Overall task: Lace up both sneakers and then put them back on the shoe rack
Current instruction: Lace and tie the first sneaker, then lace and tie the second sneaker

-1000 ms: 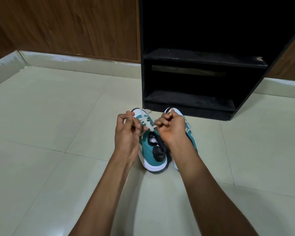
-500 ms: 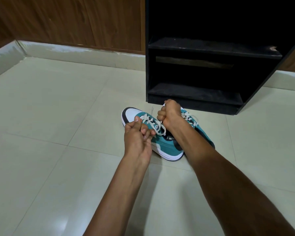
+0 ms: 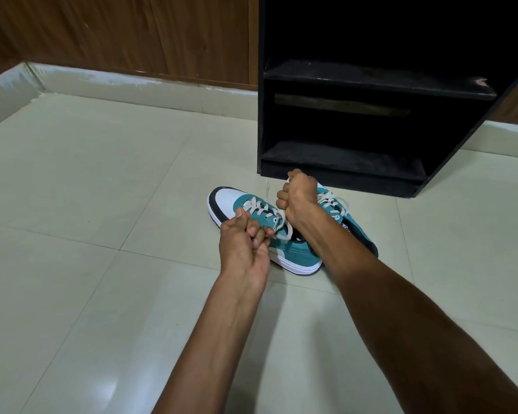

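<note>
Two teal, white and black sneakers lie on the tiled floor in front of the black shoe rack (image 3: 341, 158). The left sneaker (image 3: 231, 204) is angled with its toe pointing far-left, and its white lace (image 3: 277, 221) is threaded through the eyelets. My left hand (image 3: 245, 243) pinches one end of that lace near the shoe's side. My right hand (image 3: 299, 198) is fisted around the other lace end, held up above the tongue. The right sneaker (image 3: 353, 225) lies behind my right forearm, mostly hidden, with its lace showing.
The rack has two dark shelves (image 3: 371, 77), both bare, and stands against a wood-panelled wall (image 3: 132, 34). A pale skirting (image 3: 132, 85) runs along the wall. Glossy floor tiles (image 3: 87, 189) spread to the left and front.
The left sneaker has turned from pointing away to pointing far-left. My right hand has lifted up and away with its lace end while my left hand dropped lower beside the shoe.
</note>
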